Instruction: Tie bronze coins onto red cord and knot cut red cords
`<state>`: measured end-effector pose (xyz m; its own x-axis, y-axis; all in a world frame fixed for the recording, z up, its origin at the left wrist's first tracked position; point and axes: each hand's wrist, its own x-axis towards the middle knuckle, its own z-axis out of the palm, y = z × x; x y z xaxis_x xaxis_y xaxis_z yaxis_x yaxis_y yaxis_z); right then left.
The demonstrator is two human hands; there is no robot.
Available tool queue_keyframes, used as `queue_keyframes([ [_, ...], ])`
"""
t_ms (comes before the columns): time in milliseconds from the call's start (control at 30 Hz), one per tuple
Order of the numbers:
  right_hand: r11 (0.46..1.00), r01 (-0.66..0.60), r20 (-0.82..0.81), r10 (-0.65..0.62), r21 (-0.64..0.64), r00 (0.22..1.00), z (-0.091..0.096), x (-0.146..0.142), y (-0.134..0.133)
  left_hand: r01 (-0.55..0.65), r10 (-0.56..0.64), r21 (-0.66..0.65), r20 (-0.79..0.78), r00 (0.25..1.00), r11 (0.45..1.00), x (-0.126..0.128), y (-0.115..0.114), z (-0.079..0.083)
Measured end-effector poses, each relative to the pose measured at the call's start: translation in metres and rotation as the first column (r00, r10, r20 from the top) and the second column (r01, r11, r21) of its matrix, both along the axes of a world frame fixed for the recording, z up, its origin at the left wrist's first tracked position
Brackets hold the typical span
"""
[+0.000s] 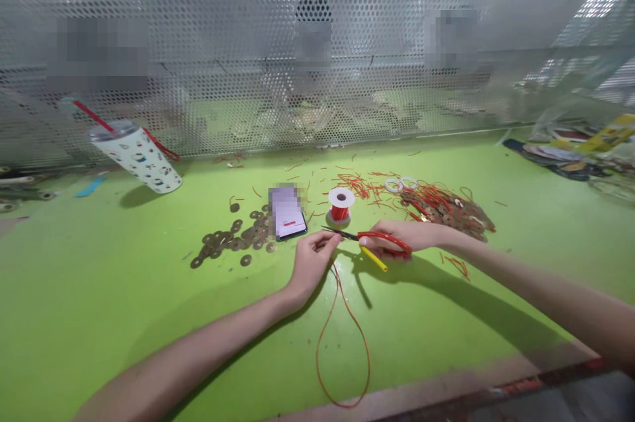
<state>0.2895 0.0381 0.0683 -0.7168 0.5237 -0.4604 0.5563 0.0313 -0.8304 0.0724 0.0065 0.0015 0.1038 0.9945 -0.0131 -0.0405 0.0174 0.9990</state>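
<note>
Red cord (pixel 368 346) loops out on the near side of the left hand (pixel 311 262), pinched between its thumb and fingers; the right hand (pixel 397 230) grips scissors (pixel 353 236), blades reaching the left fingertips.

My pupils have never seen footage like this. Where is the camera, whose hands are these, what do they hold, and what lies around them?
There is no machine, only a person: the one camera sits on their head, looking forward and down. Their bare right hand holds red-handled scissors; a yellow tube-like piece shows below them. Their bare left hand holds a red cord that loops toward the wearer. On the green table are brown holed discs, a phone, a red spool, a patterned cup and, rightward, more discs among red cord pieces.
</note>
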Motion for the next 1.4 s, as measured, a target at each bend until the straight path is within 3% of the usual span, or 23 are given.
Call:
queue_keyframes([
  [233, 0.996, -0.075, 0.032, 0.076, -0.043, 0.997, 0.005, -0.004, 0.003, -0.008, 0.008, -0.028, 0.008, 1.0, 1.0, -0.001, 0.0, 0.004],
  [467, 0.986, -0.12, -0.04, 0.116, -0.116, 0.992, 0.004, -0.003, 0.006, -0.001, 0.001, -0.04, 0.007, 1.0, 0.999, -0.001, 0.0, 0.007],
  [733, 0.996, -0.092, -0.021, 0.092, -0.009, 0.996, -0.001, -0.004, 0.003, -0.009, 0.01, -0.062, 0.021, 1.0, 0.998, -0.001, 0.002, 0.005],
  [1133, 0.999, -0.014, 0.024, 0.013, 0.046, 1.0, -0.008, -0.001, -0.001, -0.003, 0.006, -0.066, 0.033, 0.999, 0.998, -0.002, 0.003, 0.006],
  [1400, 0.989, 0.071, 0.042, -0.077, 0.131, 0.996, -0.008, 0.003, -0.005, 0.001, -0.001, -0.003, -0.01, 1.0, 1.0, -0.002, 0.0, 0.004],
])
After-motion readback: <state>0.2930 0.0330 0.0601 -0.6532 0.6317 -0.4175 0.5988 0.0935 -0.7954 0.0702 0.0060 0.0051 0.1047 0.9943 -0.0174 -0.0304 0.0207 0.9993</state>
